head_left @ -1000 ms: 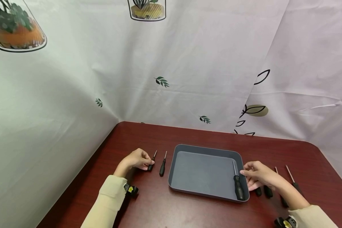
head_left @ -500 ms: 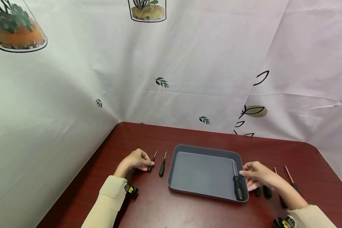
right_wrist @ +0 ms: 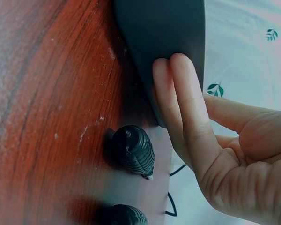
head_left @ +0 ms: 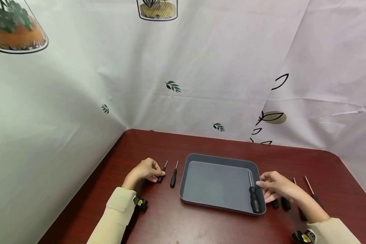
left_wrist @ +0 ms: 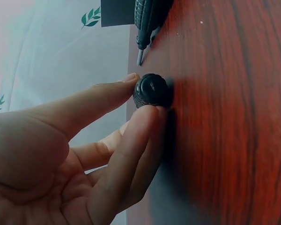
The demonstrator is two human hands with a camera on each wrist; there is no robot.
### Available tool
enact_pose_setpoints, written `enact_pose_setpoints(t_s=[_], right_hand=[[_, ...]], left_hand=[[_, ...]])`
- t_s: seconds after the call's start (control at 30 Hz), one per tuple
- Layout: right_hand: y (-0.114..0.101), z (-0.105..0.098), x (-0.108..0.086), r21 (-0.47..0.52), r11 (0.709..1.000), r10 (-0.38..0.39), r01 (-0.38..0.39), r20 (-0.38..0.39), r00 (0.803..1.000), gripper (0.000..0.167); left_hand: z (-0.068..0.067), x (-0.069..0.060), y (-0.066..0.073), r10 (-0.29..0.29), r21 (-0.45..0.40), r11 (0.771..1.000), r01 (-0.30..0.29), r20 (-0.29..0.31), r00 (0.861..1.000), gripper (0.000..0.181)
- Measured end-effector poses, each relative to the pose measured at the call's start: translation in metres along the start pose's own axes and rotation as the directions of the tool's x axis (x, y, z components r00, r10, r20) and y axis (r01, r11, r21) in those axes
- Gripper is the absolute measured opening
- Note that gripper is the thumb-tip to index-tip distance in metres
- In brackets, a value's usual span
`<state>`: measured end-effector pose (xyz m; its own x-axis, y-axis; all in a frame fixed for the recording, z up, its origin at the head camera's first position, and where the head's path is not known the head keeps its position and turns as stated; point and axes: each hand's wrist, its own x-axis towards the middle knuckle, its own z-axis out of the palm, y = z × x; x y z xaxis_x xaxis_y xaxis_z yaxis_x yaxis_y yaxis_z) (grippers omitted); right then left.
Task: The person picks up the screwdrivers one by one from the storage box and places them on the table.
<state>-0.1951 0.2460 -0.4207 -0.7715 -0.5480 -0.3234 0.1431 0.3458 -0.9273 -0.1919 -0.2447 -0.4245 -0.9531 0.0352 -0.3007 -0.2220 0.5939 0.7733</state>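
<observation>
My left hand [head_left: 147, 169] pinches the black handle of a small screwdriver [head_left: 161, 178] between thumb and fingers, left of the tray. In the left wrist view the handle's end [left_wrist: 151, 90] faces the camera, close to the tabletop. Another small screwdriver [head_left: 173, 178] lies just right of it. At the grey tray [head_left: 216, 183], my right hand [head_left: 274, 186] grips the right wall, thumb at the rim. In the right wrist view two fingers lie along the outside of that wall. Inside the tray, along its right side, rests a larger black-handled screwdriver [head_left: 254, 200].
Several more screwdrivers lie right of the tray, partly hidden under my right forearm; one [head_left: 315, 198] is outermost. A black handle [right_wrist: 133, 149] sits near the right fingers. The dark red table [head_left: 158, 220] meets patterned white cloth [head_left: 207, 67] at the back and left.
</observation>
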Motion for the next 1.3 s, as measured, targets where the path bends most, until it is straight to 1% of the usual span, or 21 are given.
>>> enact_pose_setpoints(t_s=[0.23, 0.43, 0.53, 0.8, 1.1, 1.23, 1.3], right_hand=[[-0.0007, 0.0006, 0.0003, -0.005, 1.0, -0.003, 0.002, -0.007, 1.0, 0.047], [0.001, 0.0019, 0.0025, 0.004, 1.0, -0.008, 0.008, -0.001, 1.0, 0.046], [0.0017, 0.0019, 0.0028, 0.005, 1.0, -0.004, 0.004, -0.006, 1.0, 0.046], [0.0015, 0.0012, 0.0001, 0.003, 1.0, -0.011, 0.011, -0.012, 1.0, 0.044], [0.0013, 0.0016, 0.0, 0.006, 1.0, -0.011, 0.011, -0.014, 1.0, 0.047], [0.0015, 0.0015, 0.0, 0.004, 1.0, -0.011, 0.011, -0.013, 1.0, 0.047], [0.0012, 0.0013, -0.0001, 0.0, 1.0, -0.009, 0.009, -0.016, 1.0, 0.048]], left_hand=[[-0.0019, -0.0003, -0.0009, 0.012, -0.007, 1.0, -0.012, 0.02, 1.0, 0.017], [-0.004, -0.0021, -0.0056, -0.006, -0.017, 1.0, 0.007, 0.027, 1.0, 0.017], [-0.0042, -0.0023, -0.0062, 0.003, -0.023, 1.0, -0.003, 0.032, 0.999, 0.017], [-0.004, 0.0005, -0.0039, 0.012, -0.043, 0.999, -0.01, 0.041, 0.999, 0.017], [-0.006, -0.0008, -0.0023, 0.009, -0.042, 0.999, -0.007, 0.05, 0.999, 0.016], [-0.0067, -0.0029, 0.0014, 0.005, -0.024, 1.0, -0.004, 0.036, 0.999, 0.017], [-0.0072, -0.0037, 0.0035, 0.013, -0.016, 1.0, -0.012, 0.027, 1.0, 0.018]])
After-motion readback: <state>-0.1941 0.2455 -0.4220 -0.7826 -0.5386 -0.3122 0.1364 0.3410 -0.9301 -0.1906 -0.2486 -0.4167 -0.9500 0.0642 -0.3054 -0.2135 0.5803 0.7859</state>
